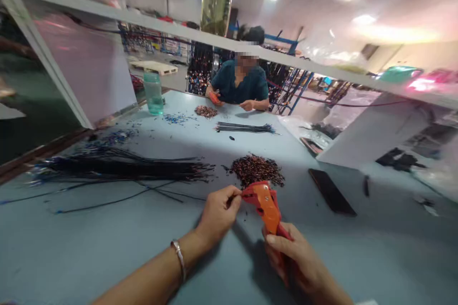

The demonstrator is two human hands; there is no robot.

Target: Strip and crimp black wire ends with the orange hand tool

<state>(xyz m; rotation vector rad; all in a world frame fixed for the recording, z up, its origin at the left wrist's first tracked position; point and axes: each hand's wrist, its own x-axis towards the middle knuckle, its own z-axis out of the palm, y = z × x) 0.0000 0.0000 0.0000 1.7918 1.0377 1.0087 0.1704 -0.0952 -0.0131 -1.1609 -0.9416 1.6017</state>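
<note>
My right hand point(293, 252) is wrapped round the handles of an orange and red wire stripper point(269, 207), its head tilted up and to the left. Thumb and fingers of my left hand point(220, 209) pinch together right at the stripper's jaws. A thin black wire point(189, 196) runs from the left into that hand; its tip is hidden at the jaws. Just beyond the stripper lies a heap of small copper and black scraps point(256, 169). To the left a thick bundle of black wires point(125, 167) is spread, with a few loose ones in front.
Across the table point(200, 257) sits a co-worker point(239, 81) holding an orange tool near another scrap pile point(206, 111). A smaller wire bundle point(246, 127) lies between us. A dark phone point(331, 190) is at right, a green bottle point(153, 94) at back left. An overhead shelf point(171, 28) crosses the view.
</note>
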